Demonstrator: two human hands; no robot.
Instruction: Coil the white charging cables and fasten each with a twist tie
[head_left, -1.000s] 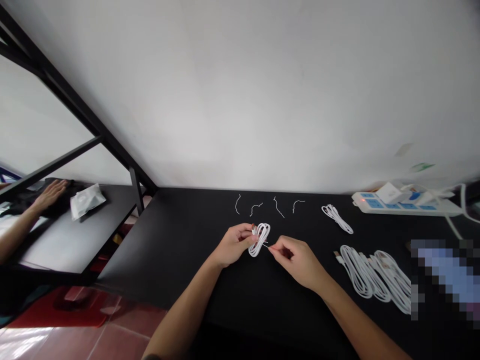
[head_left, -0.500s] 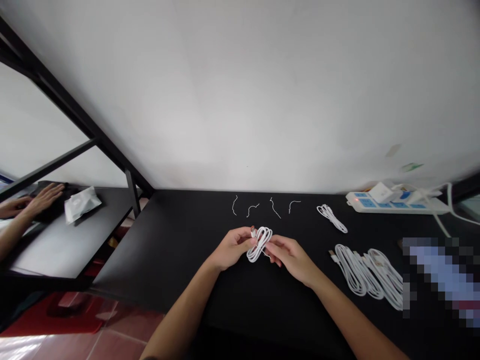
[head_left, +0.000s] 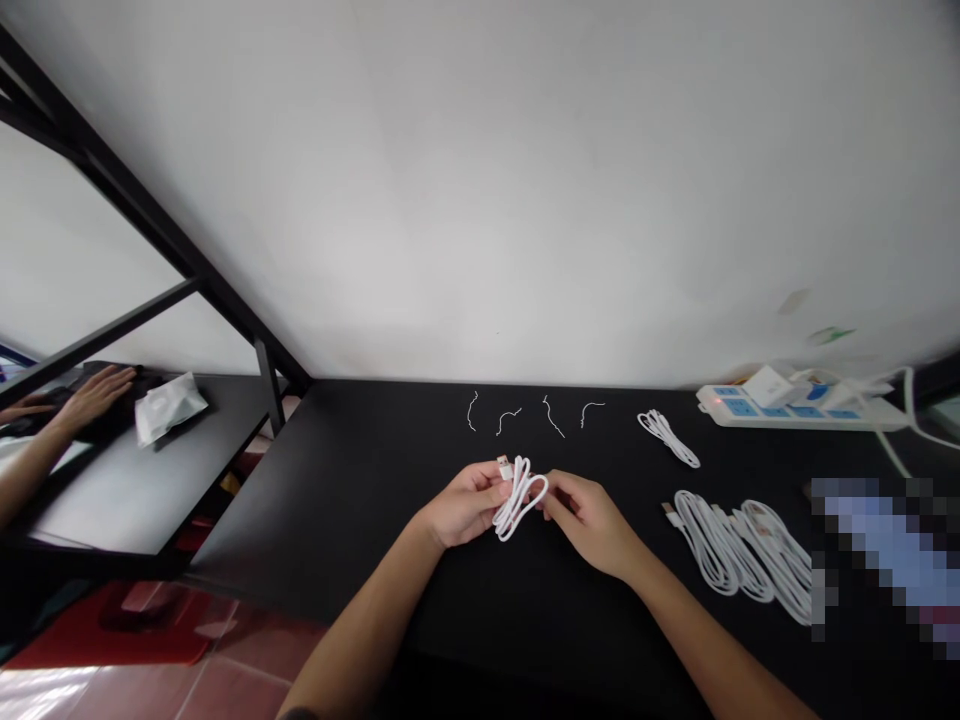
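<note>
- Four ties lie on the table, before the wall.
- Nearer, the held cable is between left hand and right hand.
- To the right: one coil, then power strip (more coils before it).

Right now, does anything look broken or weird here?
I see nothing broken or spilled. A bit odd: four thin white strands lie bent and crooked on the black table, near the wall. The cable in the left hand has loops splayed apart.
</note>
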